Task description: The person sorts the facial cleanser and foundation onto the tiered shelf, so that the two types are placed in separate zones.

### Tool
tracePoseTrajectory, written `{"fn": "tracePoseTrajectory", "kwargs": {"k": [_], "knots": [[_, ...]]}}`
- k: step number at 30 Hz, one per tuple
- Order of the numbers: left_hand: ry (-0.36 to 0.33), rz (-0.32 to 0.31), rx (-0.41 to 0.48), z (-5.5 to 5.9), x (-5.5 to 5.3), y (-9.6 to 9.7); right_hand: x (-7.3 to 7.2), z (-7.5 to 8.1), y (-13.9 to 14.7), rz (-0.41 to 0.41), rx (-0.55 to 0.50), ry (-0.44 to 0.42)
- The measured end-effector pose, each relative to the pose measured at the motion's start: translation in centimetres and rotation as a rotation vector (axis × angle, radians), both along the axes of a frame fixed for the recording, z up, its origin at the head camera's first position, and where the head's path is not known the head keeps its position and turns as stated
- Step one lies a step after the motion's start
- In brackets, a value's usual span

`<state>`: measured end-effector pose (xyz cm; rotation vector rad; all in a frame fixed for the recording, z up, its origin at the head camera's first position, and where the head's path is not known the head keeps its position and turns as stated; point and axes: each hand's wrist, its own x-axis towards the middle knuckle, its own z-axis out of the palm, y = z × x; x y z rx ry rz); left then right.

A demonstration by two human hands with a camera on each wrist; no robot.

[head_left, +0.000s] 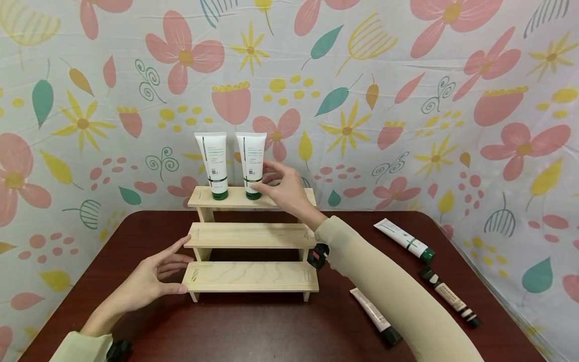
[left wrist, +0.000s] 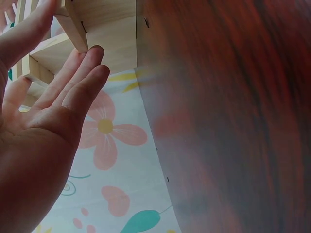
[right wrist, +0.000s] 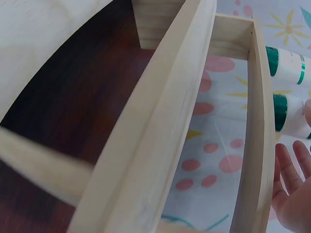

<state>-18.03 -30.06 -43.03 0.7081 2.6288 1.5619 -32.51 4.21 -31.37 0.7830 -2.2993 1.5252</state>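
In the head view, a three-step wooden rack (head_left: 253,279) stands on the table. On its top step two white tubes with green caps stand upright: the left tube (head_left: 213,161) and the right tube (head_left: 251,156). My right hand (head_left: 289,188) pinches the right tube low down, thumb across its front and fingers at its right side, partly hidden behind it. My left hand (head_left: 147,279) rests against the rack's left end, its fingers fairly straight and the thumb by the bottom step. The left wrist view shows those extended fingers (left wrist: 87,87) beside the wood.
Right of the rack lie another white tube with a green cap (head_left: 404,240), a pinkish tube with a black cap (head_left: 375,317), partly beside my sleeve, and a dark-ended tube (head_left: 450,296). A flower-patterned cloth (head_left: 344,75) hangs behind the dark red table (head_left: 253,332).
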Motion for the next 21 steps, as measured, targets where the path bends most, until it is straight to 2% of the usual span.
{"fn": "tracePoseTrajectory", "kwargs": {"k": [6,12,14,18,21], "knots": [[0.006,0.001,0.0,-0.1,0.0,0.1,0.5,-0.2,2.8,0.03,0.049,-0.005],[-0.002,-0.001,-0.003,-0.1,0.0,0.2,1.6,-0.5,7.2,0.049,0.114,-0.009],[0.001,-0.001,-0.002,0.0,0.0,0.2,1.9,-0.5,8.8,0.048,0.141,0.015],[0.013,-0.002,-0.005,0.0,0.0,0.2,2.6,-0.7,11.8,-0.005,0.178,0.067],[0.023,-0.006,-0.008,0.0,-0.1,0.1,3.2,-0.8,14.2,-0.056,0.191,0.065]]}}
